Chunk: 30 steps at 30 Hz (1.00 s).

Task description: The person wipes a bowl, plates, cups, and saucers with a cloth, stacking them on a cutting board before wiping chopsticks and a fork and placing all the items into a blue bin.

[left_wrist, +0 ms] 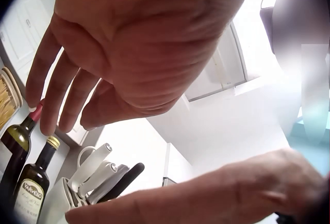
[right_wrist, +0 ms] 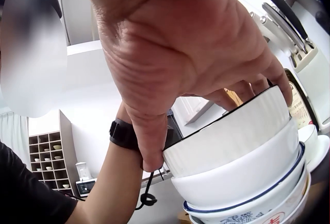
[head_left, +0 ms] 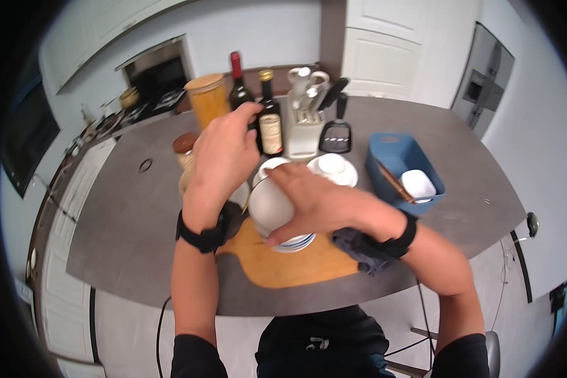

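Note:
My right hand (head_left: 324, 201) spans the mouth of a white bowl (right_wrist: 232, 136) from above, thumb on the near rim and fingers over the far rim. That bowl tops a stack of white bowls (right_wrist: 242, 201), some with blue rims or printed patterns. The stack stands over a wooden cutting board (head_left: 277, 271). My left hand (head_left: 223, 154) is raised to the left of the stack, fingers loosely bent and holding nothing. Behind it, in the head view, stand a red-capped wine bottle (head_left: 236, 69) and a gold-capped dark bottle (head_left: 271, 129).
A knife block (head_left: 303, 138) and a black slotted turner (head_left: 337, 135) stand behind the stack. White cups and saucers (head_left: 346, 175) sit just beyond it. At right is a blue basket (head_left: 384, 142) containing a white bowl (head_left: 418, 184). A dark cloth (head_left: 362, 249) lies on the board's right side.

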Each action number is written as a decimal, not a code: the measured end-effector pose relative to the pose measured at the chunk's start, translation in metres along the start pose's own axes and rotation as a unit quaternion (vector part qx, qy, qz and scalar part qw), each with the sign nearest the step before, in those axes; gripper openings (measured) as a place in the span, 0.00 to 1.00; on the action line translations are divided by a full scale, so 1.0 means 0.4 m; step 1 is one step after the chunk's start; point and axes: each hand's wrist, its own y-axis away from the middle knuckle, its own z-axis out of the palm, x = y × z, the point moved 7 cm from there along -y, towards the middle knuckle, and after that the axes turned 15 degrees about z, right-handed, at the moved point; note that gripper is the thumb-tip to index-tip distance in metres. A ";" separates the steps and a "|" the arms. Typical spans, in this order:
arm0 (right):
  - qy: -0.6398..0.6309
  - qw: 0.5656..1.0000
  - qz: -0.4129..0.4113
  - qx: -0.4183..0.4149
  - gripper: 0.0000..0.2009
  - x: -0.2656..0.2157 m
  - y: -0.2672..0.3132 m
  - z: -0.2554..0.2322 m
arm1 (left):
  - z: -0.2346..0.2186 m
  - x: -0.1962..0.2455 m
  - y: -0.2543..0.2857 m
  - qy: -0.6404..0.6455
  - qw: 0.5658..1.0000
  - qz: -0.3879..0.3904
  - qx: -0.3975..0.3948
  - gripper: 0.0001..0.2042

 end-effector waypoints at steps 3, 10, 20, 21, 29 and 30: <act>0.027 0.999 0.030 -0.012 0.51 -0.018 0.007 -0.012 | 0.014 0.008 -0.002 -0.046 0.998 0.003 0.053 0.14; -0.072 0.985 0.081 0.133 0.52 0.154 0.106 -0.240 | -0.021 0.009 0.013 -0.061 0.996 -0.065 0.021 0.13; 0.049 0.930 0.331 0.150 0.51 0.751 0.071 -0.292 | -0.029 0.065 0.004 0.007 0.998 -0.052 0.017 0.14; 0.042 0.928 0.345 0.134 0.51 0.777 0.065 -0.277 | -0.028 0.065 0.003 0.007 0.998 -0.055 0.015 0.14; 0.021 0.937 0.341 0.078 0.52 0.851 0.032 -0.207 | -0.015 0.066 -0.002 0.016 0.998 -0.053 0.013 0.15; 0.038 0.939 0.335 0.071 0.52 0.855 0.030 -0.202 | -0.011 0.065 -0.001 0.016 0.998 -0.056 0.011 0.15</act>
